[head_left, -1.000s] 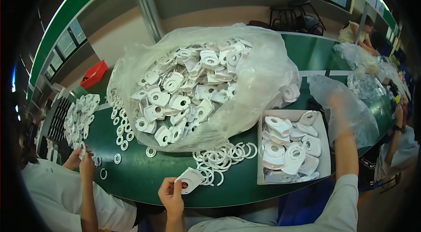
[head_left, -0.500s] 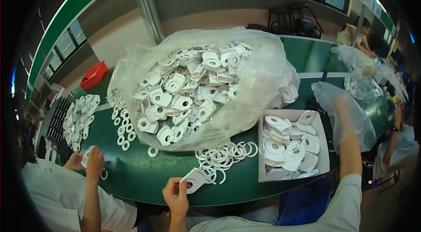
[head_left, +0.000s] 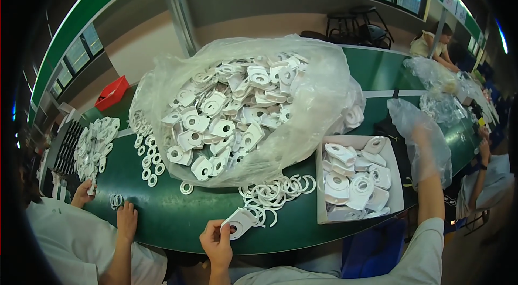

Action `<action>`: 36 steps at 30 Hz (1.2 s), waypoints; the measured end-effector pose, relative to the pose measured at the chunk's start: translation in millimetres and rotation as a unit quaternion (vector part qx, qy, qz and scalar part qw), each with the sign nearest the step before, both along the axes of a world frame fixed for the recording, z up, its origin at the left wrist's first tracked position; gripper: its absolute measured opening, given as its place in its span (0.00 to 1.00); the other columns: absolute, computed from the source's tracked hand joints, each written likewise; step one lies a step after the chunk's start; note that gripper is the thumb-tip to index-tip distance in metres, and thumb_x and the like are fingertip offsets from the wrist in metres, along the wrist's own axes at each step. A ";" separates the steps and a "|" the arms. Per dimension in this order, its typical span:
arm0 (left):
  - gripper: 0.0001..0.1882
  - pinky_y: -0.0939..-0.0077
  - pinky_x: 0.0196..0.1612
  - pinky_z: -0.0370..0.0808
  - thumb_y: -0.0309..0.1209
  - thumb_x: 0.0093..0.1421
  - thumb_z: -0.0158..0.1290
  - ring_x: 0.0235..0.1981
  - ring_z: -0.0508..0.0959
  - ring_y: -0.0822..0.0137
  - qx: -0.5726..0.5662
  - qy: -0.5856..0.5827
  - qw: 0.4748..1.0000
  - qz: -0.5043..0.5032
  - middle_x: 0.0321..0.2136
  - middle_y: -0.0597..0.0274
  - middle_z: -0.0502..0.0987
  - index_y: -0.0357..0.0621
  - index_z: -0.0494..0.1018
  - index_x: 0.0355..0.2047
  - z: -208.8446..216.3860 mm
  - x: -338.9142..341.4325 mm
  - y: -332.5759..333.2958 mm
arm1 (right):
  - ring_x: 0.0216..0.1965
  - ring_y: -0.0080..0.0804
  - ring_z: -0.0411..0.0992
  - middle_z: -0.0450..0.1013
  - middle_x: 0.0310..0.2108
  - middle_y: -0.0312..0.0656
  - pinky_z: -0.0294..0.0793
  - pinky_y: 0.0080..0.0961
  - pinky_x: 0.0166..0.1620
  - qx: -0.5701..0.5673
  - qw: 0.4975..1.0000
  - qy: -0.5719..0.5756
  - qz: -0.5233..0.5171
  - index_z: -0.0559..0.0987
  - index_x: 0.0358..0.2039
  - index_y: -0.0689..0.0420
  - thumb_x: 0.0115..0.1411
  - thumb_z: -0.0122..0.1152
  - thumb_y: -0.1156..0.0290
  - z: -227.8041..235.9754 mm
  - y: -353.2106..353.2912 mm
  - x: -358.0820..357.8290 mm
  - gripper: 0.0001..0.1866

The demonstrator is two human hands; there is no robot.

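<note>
My left hand is closed at the table's near edge, its thumb and fingers pinching a white plastic part. The part is flat, with a round hole, and is tilted beside a pile of thin white open rings. Off to the right, my right arm reaches forward into a clear plastic bag. My right hand is blurred behind the film, so its fingers and anything in them are hidden. Between my hands stands a shallow white box holding several white parts like the held one.
A large translucent bag heaped with white parts fills the middle of the green table. Flat white rings lie on its left. A co-worker's hands are at the left, near a red bin. Another person sits far right.
My left hand and its white part stay in place. My right hand remains at the clear bag, whose shape has shifted slightly. The co-worker's hands at left have moved apart and lower.
</note>
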State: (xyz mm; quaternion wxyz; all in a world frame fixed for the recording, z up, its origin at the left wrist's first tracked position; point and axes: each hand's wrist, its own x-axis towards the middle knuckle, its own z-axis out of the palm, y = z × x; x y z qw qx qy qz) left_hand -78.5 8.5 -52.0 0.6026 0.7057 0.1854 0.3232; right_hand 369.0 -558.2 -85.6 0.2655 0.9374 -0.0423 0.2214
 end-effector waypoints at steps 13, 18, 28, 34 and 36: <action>0.07 0.80 0.19 0.74 0.29 0.65 0.47 0.23 0.73 0.76 -0.038 -0.012 0.999 -0.006 0.23 0.62 0.73 0.36 0.69 0.36 -12.4 -3.2 9.8 | 0.47 0.47 0.72 0.73 0.43 0.46 0.68 0.37 0.53 0.518 0.851 0.048 0.075 0.73 0.45 0.61 0.61 0.51 0.69 133.3 87.0 -140.9 0.14; 0.13 0.81 0.18 0.74 0.29 0.64 0.46 0.26 0.75 0.73 -0.107 -0.043 0.993 -0.042 0.29 0.60 0.75 0.37 0.68 0.47 -32.5 2.8 28.6 | 0.37 0.38 0.77 0.74 0.37 0.43 0.77 0.30 0.41 0.519 0.799 -0.042 0.302 0.73 0.41 0.61 0.63 0.53 0.69 125.2 55.0 -235.1 0.10; 0.12 0.83 0.23 0.72 0.28 0.62 0.48 0.25 0.74 0.75 -0.148 -0.021 0.982 -0.119 0.31 0.60 0.76 0.34 0.71 0.43 -1.9 -3.3 13.3 | 0.38 0.41 0.78 0.74 0.41 0.54 0.81 0.26 0.38 0.893 0.421 0.065 0.144 0.72 0.44 0.69 0.62 0.50 0.74 162.4 130.7 -359.7 0.13; 0.13 0.87 0.33 0.71 0.25 0.63 0.46 0.30 0.75 0.79 -0.193 0.131 0.911 -0.339 0.35 0.64 0.77 0.34 0.75 0.45 42.7 20.3 -79.5 | 0.44 0.43 0.76 0.76 0.40 0.48 0.78 0.35 0.46 0.590 0.657 0.161 0.442 0.81 0.33 0.62 0.47 0.60 0.84 140.7 251.6 -400.8 0.11; 0.16 0.86 0.36 0.72 0.31 0.67 0.43 0.32 0.76 0.77 -0.359 0.114 0.845 -0.381 0.38 0.62 0.77 0.33 0.71 0.50 31.9 18.9 -83.1 | 0.49 0.44 0.73 0.75 0.44 0.43 0.74 0.38 0.51 0.464 0.698 0.121 0.532 0.82 0.37 0.57 0.47 0.63 0.81 119.7 288.4 -398.2 0.14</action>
